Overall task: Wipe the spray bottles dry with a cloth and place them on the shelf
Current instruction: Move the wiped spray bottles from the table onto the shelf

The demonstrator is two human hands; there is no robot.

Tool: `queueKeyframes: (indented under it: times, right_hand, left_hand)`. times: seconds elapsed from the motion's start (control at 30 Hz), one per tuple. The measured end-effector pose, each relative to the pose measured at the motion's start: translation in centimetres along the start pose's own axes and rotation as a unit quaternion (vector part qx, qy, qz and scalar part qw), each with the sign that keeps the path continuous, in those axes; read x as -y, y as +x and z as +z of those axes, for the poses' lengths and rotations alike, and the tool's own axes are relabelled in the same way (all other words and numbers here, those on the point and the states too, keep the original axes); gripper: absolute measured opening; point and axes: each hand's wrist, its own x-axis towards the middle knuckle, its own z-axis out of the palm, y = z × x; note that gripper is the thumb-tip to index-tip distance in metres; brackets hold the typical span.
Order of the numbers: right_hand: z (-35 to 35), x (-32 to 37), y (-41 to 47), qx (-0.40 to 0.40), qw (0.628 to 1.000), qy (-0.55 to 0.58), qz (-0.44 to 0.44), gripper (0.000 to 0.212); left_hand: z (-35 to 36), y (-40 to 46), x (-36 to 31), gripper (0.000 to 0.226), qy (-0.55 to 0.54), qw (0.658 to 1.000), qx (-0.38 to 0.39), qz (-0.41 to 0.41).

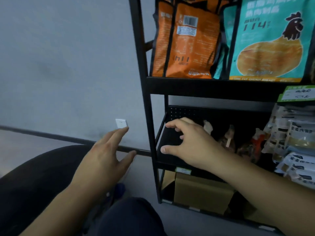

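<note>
A black metal shelf unit [148,116] stands against a grey wall. My right hand [190,142] reaches over the dark middle shelf board [168,142], fingers spread and holding nothing. To the left of the shelf frame, my left hand [105,157] hovers in front of the wall with straight fingers, also holding nothing. What look like spray bottle heads, one pale [208,127] and one orange [258,142], sit further right on the same shelf, blurred in the dark. No cloth is visible.
Orange snack bags [185,41] and a teal chicken-breast bag [272,40] fill the shelf above. Clear packets [296,143] crowd the middle shelf's right side. A cardboard box [202,193] sits on the bottom level. A white wall socket [121,123] is left of the frame.
</note>
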Motion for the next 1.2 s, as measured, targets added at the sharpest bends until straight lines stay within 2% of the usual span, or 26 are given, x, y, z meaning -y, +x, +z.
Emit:
queueKeyframes:
  times: [0.17,0.4,0.67,1.0,1.2]
  right_hand:
    - [3.5,5.4,0.3,0.041,0.998,-0.004,-0.048,0.077]
    - [10.1,12.2,1.3,0.115,0.989,0.022,-0.092,0.073]
    - [19.8,19.6,1.9,0.197,0.968,0.039,-0.153,0.068]
    - [30.1,26.0,3.0,0.272,0.936,0.034,-0.219,0.068]
    - [35.5,27.4,3.8,0.296,0.928,0.046,-0.221,0.067]
  left_hand:
    - [-3.9,-4.1,4.6,0.077,0.02,0.998,-0.035,-0.054]
    - [-8.3,-9.5,11.7,0.075,0.044,0.988,-0.047,-0.139]
    - [-12.2,-16.2,20.8,0.071,0.063,0.96,-0.072,-0.264]
    - [-12.7,-22.3,30.2,0.062,0.069,0.925,-0.096,-0.36]
    - [-10.9,-24.2,35.6,0.045,0.074,0.917,-0.087,-0.381]
